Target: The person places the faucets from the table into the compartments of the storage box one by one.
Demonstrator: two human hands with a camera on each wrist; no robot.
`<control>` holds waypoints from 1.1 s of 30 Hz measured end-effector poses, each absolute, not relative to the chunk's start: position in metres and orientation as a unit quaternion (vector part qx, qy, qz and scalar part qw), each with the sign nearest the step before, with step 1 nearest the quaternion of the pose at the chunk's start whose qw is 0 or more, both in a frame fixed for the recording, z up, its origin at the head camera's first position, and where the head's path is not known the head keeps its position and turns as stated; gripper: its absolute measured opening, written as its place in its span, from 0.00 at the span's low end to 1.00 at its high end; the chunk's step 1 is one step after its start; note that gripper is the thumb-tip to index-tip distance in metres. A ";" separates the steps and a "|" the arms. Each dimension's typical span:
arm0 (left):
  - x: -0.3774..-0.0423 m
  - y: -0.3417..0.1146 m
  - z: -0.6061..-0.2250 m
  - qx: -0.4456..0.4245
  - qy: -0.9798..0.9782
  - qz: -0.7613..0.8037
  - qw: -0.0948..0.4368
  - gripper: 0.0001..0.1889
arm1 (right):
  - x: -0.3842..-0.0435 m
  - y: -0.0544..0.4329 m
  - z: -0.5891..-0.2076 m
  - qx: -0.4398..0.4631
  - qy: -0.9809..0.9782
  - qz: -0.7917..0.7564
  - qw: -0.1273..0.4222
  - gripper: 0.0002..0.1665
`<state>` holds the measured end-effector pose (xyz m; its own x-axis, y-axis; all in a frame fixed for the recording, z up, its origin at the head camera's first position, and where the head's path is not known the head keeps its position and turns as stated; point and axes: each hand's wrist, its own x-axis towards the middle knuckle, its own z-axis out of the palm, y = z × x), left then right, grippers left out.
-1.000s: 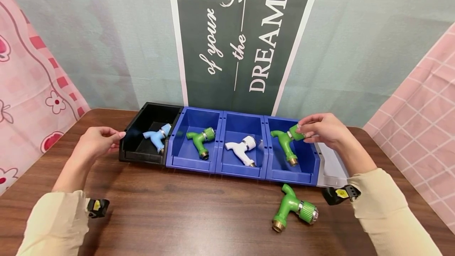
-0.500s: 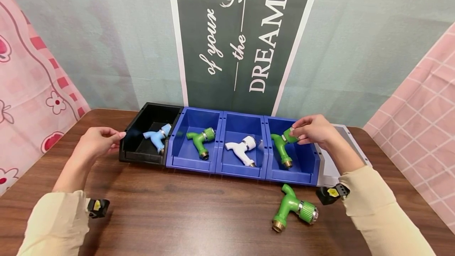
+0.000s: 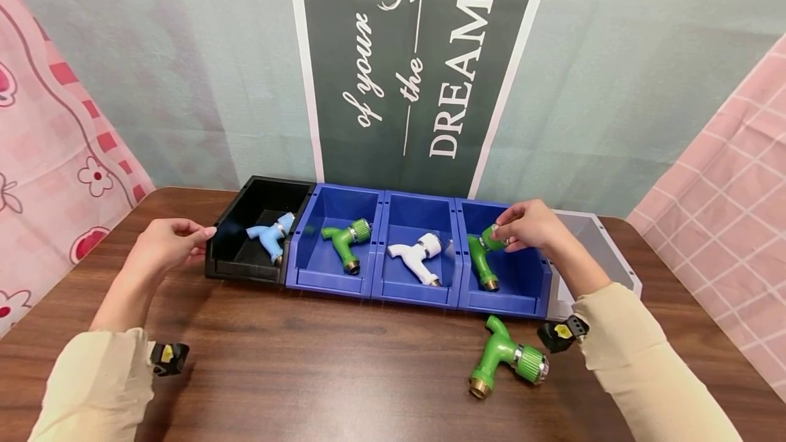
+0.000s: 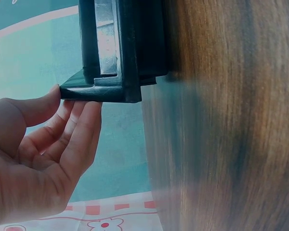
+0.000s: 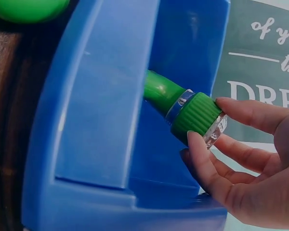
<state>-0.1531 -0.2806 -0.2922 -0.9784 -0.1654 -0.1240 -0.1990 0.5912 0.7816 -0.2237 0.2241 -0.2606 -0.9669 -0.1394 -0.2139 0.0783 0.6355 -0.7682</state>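
In the head view my right hand (image 3: pixel 527 227) pinches the ribbed knob of a green tap (image 3: pixel 482 261). This tap slants inside the rightmost blue bin (image 3: pixel 503 303), brass end toward the front; whether it touches the floor I cannot tell. In the right wrist view, thumb and fingertips hold the knob's chrome end (image 5: pixel 216 129). My left hand (image 3: pixel 167 244) touches the outer left side of the black bin (image 3: pixel 245 270). The left wrist view has the thumb at the bin's rim (image 4: pixel 98 91) and fairly straight fingers against its outer wall.
A light blue tap (image 3: pixel 268 237) lies in the black bin. Another green tap (image 3: pixel 344 244) and a white tap (image 3: pixel 414 258) lie in the other blue bins. A larger-looking green tap (image 3: pixel 500 357) lies on the wooden table (image 3: pixel 344 374). A grey bin (image 3: pixel 604 244) ends the row.
My right hand has moved left and slightly down with the green tap, which now sits nearer the bin's left wall. My left hand has stayed put.
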 end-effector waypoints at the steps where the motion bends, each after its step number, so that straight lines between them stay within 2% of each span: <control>1: -0.153 -0.281 -0.292 -0.102 0.892 0.440 0.019 0.23 | -0.224 0.224 -0.261 -0.017 0.896 -0.425 0.127 0.20; 11: -0.154 -0.282 -0.292 -0.099 0.892 0.441 0.020 0.23 | -0.222 0.219 -0.262 -0.008 0.906 -0.406 0.118 0.19; 17: -0.153 -0.281 -0.291 -0.099 0.891 0.442 0.023 0.24 | -0.222 0.221 -0.261 -0.015 0.910 -0.398 0.116 0.22; 33: -0.155 -0.281 -0.290 -0.098 0.887 0.451 0.027 0.23 | -0.216 0.234 -0.247 -0.035 0.898 -0.412 0.153 0.24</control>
<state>-0.1549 -0.2806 -0.2905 -0.9793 -0.1491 -0.1371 -0.1986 0.5741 0.7943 -0.2157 0.2336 -0.2473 -0.9506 -0.1892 -0.2463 0.0633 0.6582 -0.7501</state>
